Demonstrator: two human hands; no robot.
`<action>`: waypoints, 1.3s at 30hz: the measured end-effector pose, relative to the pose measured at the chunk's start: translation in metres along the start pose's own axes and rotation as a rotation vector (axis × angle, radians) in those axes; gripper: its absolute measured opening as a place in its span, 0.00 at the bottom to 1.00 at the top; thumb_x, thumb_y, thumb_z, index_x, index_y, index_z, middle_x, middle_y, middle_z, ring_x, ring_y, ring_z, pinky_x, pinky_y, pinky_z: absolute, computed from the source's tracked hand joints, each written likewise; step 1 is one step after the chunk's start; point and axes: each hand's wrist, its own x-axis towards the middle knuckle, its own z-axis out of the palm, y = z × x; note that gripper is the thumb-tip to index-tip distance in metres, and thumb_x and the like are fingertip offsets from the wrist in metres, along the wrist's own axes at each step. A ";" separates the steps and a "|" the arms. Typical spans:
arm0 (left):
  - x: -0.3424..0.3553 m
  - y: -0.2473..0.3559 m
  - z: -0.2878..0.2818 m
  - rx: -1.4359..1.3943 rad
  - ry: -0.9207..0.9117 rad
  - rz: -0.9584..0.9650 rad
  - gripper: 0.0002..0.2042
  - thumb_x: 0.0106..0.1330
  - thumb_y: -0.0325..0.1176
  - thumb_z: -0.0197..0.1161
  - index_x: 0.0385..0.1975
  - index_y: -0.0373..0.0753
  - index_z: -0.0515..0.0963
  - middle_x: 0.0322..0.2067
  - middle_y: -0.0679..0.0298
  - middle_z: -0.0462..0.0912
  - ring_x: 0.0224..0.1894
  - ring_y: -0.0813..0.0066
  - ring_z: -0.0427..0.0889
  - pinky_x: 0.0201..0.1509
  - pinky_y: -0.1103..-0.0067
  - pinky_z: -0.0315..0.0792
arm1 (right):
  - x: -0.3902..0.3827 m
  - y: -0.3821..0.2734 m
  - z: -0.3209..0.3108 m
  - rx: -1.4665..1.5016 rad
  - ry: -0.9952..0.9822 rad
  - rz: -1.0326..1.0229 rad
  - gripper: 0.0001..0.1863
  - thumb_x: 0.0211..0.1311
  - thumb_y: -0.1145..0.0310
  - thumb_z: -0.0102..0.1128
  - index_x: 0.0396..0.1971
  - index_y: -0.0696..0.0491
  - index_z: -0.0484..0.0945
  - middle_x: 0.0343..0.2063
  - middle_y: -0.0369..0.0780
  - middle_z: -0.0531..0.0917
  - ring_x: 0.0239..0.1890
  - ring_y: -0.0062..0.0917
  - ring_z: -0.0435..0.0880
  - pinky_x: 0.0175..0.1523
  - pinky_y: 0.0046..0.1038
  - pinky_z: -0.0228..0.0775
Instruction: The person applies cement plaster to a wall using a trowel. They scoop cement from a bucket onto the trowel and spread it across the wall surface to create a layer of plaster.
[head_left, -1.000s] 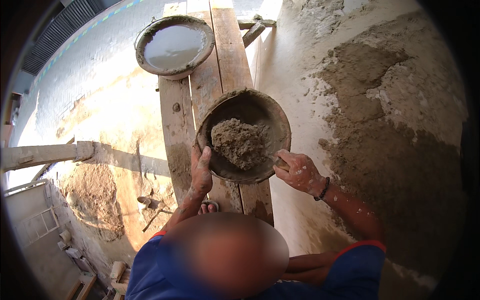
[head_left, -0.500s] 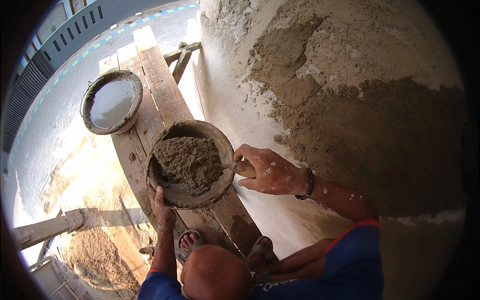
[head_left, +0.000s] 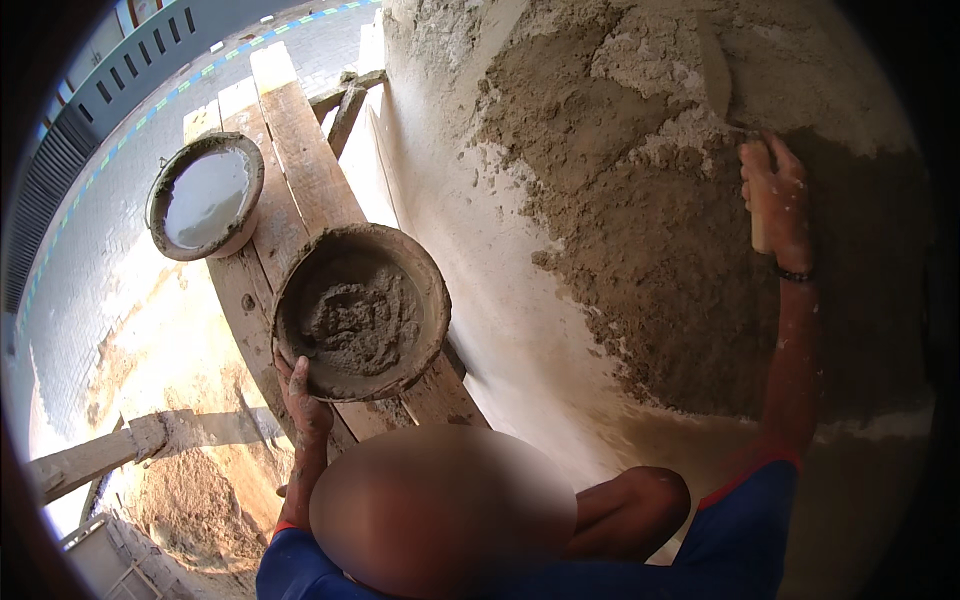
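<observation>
My left hand (head_left: 305, 405) grips the near-left rim of a round bucket (head_left: 437, 290), thumb over the edge. Wet grey mortar (head_left: 365, 315) lies inside the bucket. On the right, my right hand (head_left: 775, 195) is raised to the wall, closed around the wooden handle of a trowel (head_left: 716, 80). The trowel's blade points up and away, at the upper part of the wall; whether it presses on the surface is hard to tell. Rough, damp mortar (head_left: 640, 235) covers much of the wall (head_left: 440, 200) around and below it.
The bucket stands on a plank platform (head_left: 310, 175). Farther along it is a second bucket (head_left: 258, 180) of cloudy water. A wooden pole (head_left: 90, 460) and a sand heap (head_left: 190, 505) lie below at left, beyond the platform's edge. A paved street and grey fence are farther off.
My right hand has carried the trowel from the bucket up to the wall at the upper right. The mortar in the bucket is lower. My left hand stays on the rim.
</observation>
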 end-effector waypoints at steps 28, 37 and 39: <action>-0.025 0.016 0.044 0.059 -0.048 0.096 0.32 0.61 0.29 0.59 0.65 0.31 0.54 0.57 0.54 0.67 0.59 0.66 0.66 0.65 0.73 0.58 | -0.198 -0.041 0.279 -0.132 -1.142 -0.788 0.20 0.51 0.65 0.55 0.46 0.57 0.74 0.30 0.50 0.80 0.35 0.46 0.80 0.42 0.44 0.73; -0.021 0.030 0.034 0.103 -0.107 0.120 0.33 0.60 0.30 0.61 0.65 0.31 0.55 0.57 0.54 0.68 0.59 0.64 0.67 0.65 0.72 0.59 | -0.193 -0.035 0.256 0.077 -0.866 -0.793 0.14 0.54 0.65 0.57 0.41 0.53 0.74 0.29 0.49 0.82 0.34 0.46 0.82 0.41 0.43 0.74; -0.020 0.030 0.032 0.148 -0.039 0.096 0.31 0.59 0.30 0.60 0.63 0.31 0.58 0.56 0.54 0.69 0.58 0.64 0.68 0.65 0.73 0.59 | -0.193 -0.033 0.253 -0.023 -0.946 -0.622 0.13 0.54 0.66 0.57 0.40 0.53 0.72 0.27 0.48 0.81 0.33 0.45 0.82 0.40 0.42 0.74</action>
